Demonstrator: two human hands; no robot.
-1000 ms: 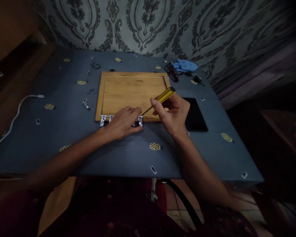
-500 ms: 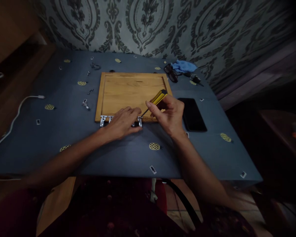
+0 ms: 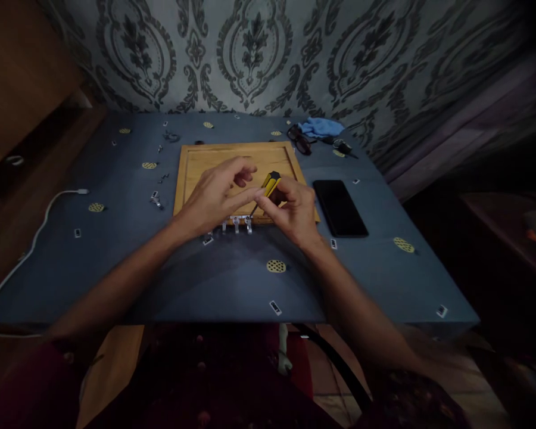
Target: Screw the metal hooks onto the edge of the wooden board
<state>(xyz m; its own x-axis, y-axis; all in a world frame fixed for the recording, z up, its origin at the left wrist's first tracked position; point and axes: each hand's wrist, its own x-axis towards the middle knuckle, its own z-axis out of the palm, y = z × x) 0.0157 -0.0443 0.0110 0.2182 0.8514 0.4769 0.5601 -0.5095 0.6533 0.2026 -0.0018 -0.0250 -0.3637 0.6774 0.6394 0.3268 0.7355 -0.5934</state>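
A framed wooden board (image 3: 241, 152) lies on the table. Along its near edge runs silver metal hardware (image 3: 236, 223) with several prongs, partly hidden by my left hand. My right hand (image 3: 292, 208) is closed around the yellow-and-black handle of a screwdriver (image 3: 272, 180). Its thin shaft slants down to the rightmost prong, where the tip appears to meet the metal. My left hand (image 3: 217, 193) is raised over the board's left part, fingers loosely bent and apart. The tip of its thumb reaches the screwdriver by my right thumb; whether they touch I cannot tell.
Right of the board lies a black phone (image 3: 339, 208). Behind it are glasses (image 3: 300, 140), a blue cloth (image 3: 321, 127) and keys (image 3: 342, 146). Small metal parts (image 3: 156, 201) lie scattered to the left. A white cable (image 3: 47, 217) curves along the table's left side.
My left hand has lifted off the metal hardware and its thumb has come up to the screwdriver. My right hand still holds the screwdriver, now more upright. The camera view has shifted slightly.
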